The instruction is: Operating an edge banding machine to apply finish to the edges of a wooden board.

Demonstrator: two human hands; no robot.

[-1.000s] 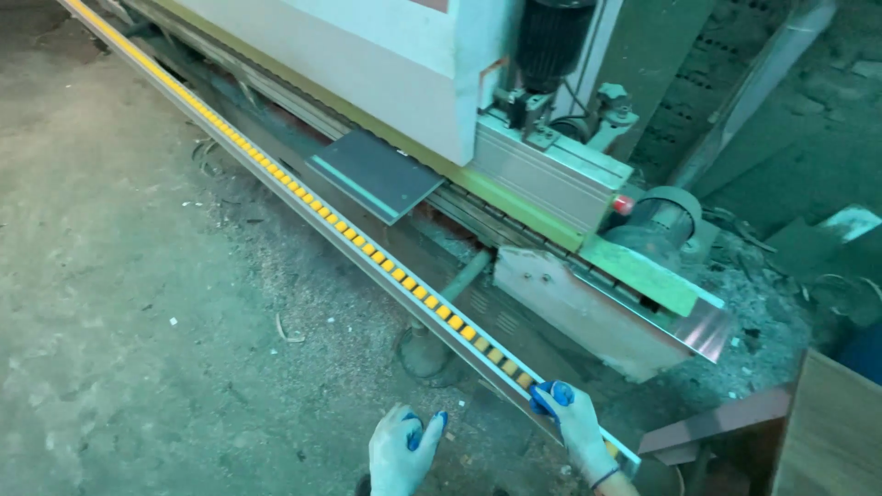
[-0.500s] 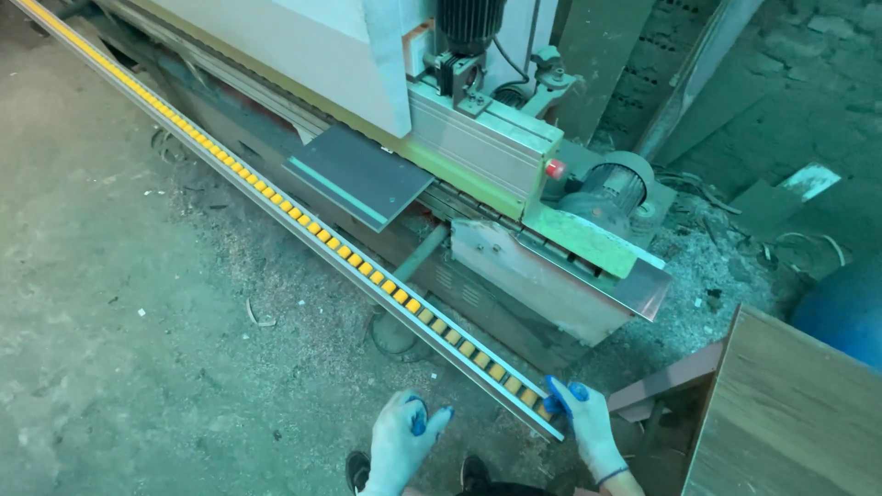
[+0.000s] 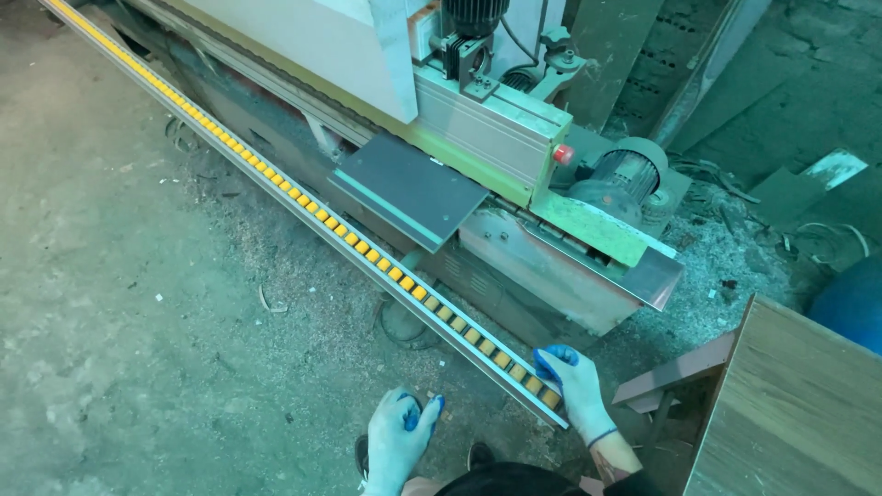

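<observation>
The near end of the long, stiff, likely heavy roller rail, running from 5 toward 10 o'clock, is being gripped by the right hand, while the left hand is being held open, empty.

Both of the person's hands wore thin knit work gloves, pale in colour, with blue coating on the fingertips. On the left hand the blue showed at the tips of the thumb and forefinger. On the right hand it covered the ends of several fingers, and the glove ended at the wrist in a narrow dark-edged cuff. Beyond that cuff the forearm was bare, with no sleeve in view. Dark hair showed at the bottom edge, and a dark shoe lay partly visible below the left glove.
</observation>
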